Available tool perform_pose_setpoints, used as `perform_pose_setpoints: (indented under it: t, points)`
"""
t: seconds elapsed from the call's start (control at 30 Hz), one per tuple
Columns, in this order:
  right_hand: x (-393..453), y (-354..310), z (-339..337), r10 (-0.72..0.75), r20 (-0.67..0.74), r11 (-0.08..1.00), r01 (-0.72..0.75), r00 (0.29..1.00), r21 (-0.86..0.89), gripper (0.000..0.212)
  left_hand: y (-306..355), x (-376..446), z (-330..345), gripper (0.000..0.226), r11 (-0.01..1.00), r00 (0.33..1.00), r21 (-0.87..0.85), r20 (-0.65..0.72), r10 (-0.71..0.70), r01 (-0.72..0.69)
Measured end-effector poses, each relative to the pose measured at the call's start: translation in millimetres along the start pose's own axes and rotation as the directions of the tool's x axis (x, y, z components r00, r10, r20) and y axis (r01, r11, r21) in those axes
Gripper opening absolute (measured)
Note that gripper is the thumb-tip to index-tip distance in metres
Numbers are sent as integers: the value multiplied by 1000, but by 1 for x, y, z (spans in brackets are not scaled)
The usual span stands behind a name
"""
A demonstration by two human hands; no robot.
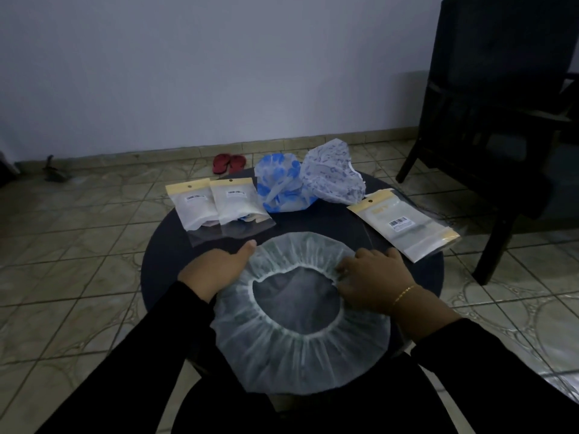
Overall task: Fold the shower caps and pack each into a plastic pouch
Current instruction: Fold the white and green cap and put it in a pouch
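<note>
Lying flat on the near half of the round dark table point(163, 255), the white shower cap point(300, 349) is spread open side up, with its elastic ring facing the camera and its near edge hanging just over the table rim.

Surrounding items:
- Two filled pouches point(219, 203) lie side by side at the far left of the table, their clear lower flaps just beyond the left hand.
- A blue-spotted cap point(282, 183) and a pale patterned cap point(332, 177) sit bunched at the far edge, touching each other.
- An empty pouch point(404, 223) lies at the right, tilted, with its header strip toward the far left and its lower corner reaching the table rim.
- A dark chair point(501, 120) stands on the tiled floor to the right; red sandals point(228, 162) rest by the wall.

Clearance: bare tabletop shows between the spread cap and the far row of items, and in a narrow band at each side.

Orientation: the spread cap is close to circular, slightly longer from far to near.

Hands:
- Left hand point(216, 267) rests at the cap's far-left edge, thumb extended; its fingers appear tucked under the fabric, so the grip cannot be confirmed in the dim light.
- Right hand point(372, 277) lies on the far-right edge, fingers curled into the gathered rim.
</note>
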State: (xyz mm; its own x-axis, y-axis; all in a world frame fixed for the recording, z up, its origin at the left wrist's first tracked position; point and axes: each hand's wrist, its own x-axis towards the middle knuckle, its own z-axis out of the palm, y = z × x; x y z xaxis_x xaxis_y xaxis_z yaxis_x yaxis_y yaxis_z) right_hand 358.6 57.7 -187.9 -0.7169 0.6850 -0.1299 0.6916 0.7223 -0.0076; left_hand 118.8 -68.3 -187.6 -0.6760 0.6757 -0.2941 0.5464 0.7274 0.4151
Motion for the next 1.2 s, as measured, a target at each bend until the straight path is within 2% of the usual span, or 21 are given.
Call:
perform_pose_setpoints:
  t: [0.1,0.17,0.23,0.27,0.33,0.37,0.43,0.5,0.57,0.63,0.73,0.83,1.0,1.03,1.1,1.13,1.2]
  points:
    - [1,-5,-11,-26,1,999,26,1000,-43,44,2,-1,-5,73,997,1000,-74,24,-8,10]
    - [1,-8,-10,-114,-112,993,109,987,-47,37,8,-2,-4,59,973,998,-228,33,45,-36]
    - [2,-12,-4,-236,-201,968,248,951,34,35,16,-6,0,47,893,993,-443,39,108,-80]
    - [3,-13,0,-282,-191,951,300,940,73,41,20,-8,2,41,841,991,-533,37,130,-91]
    - [5,-17,7,-281,-101,951,291,954,107,47,22,-8,8,38,791,987,-597,-7,159,-132]
    - [6,-17,9,-258,-71,959,265,963,105,47,21,-6,10,42,823,985,-545,-29,170,-158]
    - [8,-17,10,-203,-60,974,208,977,94,42,15,-3,12,50,926,981,-325,-58,186,-194]
    - [11,-18,4,-152,-83,986,157,985,60,40,11,-3,15,58,965,980,-175,-70,185,-194]
    - [14,-18,0,-152,-182,988,154,971,-4,37,10,-2,18,57,966,975,-144,-88,202,-213]
    - [15,-18,4,-217,-240,974,224,946,4,36,11,-2,24,42,956,967,-159,-115,228,-245]
    - [13,-17,16,-298,-111,944,310,948,117,50,14,-3,33,24,940,957,-236,-209,199,-247]
    - [14,-12,25,-271,16,954,266,963,140,51,9,-3,36,20,925,942,-293,-300,152,-242]
    - [16,-13,25,-238,41,957,227,971,182,51,6,-2,32,22,984,936,-36,-317,151,-172]
    - [15,-14,23,-232,8,956,226,973,187,50,8,-3,31,19,982,912,43,-367,184,-181]
    - [13,-16,19,-234,-128,949,255,964,184,47,11,-6,34,19,923,776,199,-500,385,-329]
    - [12,-16,18,-241,-196,941,278,950,190,47,14,-9,36,21,851,687,274,-504,524,-448]
    - [14,-15,19,-250,-238,926,303,939,225,47,15,-11,41,31,667,547,402,-383,744,-627]
